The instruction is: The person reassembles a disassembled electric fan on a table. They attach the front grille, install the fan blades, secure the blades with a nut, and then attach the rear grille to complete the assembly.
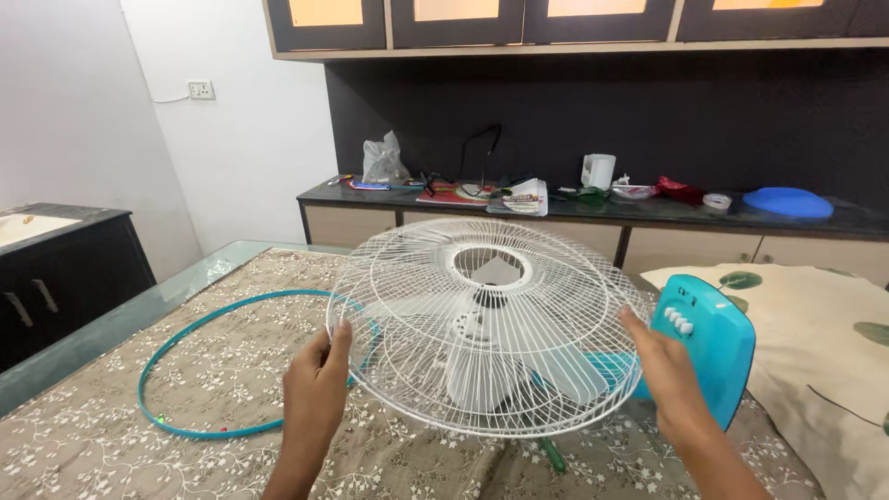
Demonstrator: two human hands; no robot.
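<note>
A teal ring (199, 366) is lying on the floral tablecloth (111, 435). A leaf-print cushion (824, 343) is sitting at the table's right end. Along the dark counter (648, 211) a crumpled plastic bag (382, 160), some booklets (519, 196), a white jug (598, 170) and a blue lid (789, 203) are resting. A wall socket (201, 90) is showing above.

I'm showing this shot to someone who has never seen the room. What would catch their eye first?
First, the big white wire fan guard at centre, gripped at its rim by the left hand and the right hand, with white blades showing through it. Next, the bright teal fan base just right of it, and the teal ring lying on the patterned tablecloth at left.
</note>
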